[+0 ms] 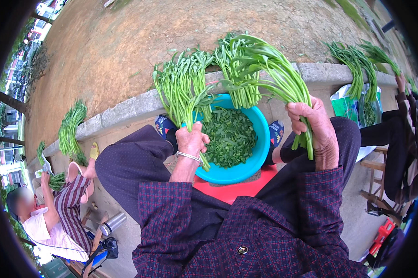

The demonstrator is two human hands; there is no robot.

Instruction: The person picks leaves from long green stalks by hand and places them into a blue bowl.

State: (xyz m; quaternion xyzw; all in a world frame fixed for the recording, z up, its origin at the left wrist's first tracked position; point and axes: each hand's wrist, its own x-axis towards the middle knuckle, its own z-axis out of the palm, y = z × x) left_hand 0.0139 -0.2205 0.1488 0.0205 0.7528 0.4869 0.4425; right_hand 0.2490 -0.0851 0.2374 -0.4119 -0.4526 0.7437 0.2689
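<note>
My left hand (191, 140), with a bracelet at the wrist, grips a few stems of leafy greens (191, 109) over the left rim of a turquoise plastic basin (263, 130). Chopped greens (230, 139) lie inside the basin, between my feet. To the right, my right hand (311, 120) is closed around a larger bunch of long-stemmed greens (282, 66), its leaves arching up and left. Beyond the basin, more greens (181, 80) hang over a concrete curb (136, 107), with another bundle (242, 83) beside them.
A red plastic stool (219, 191) is partly visible below the basin. At left sits a person (49, 219) holding greens, near a steel flask (113, 223). Another person (393, 139) sits at right, beside a bag (346, 102) and greens on the curb. Bare soil (125, 45) lies beyond.
</note>
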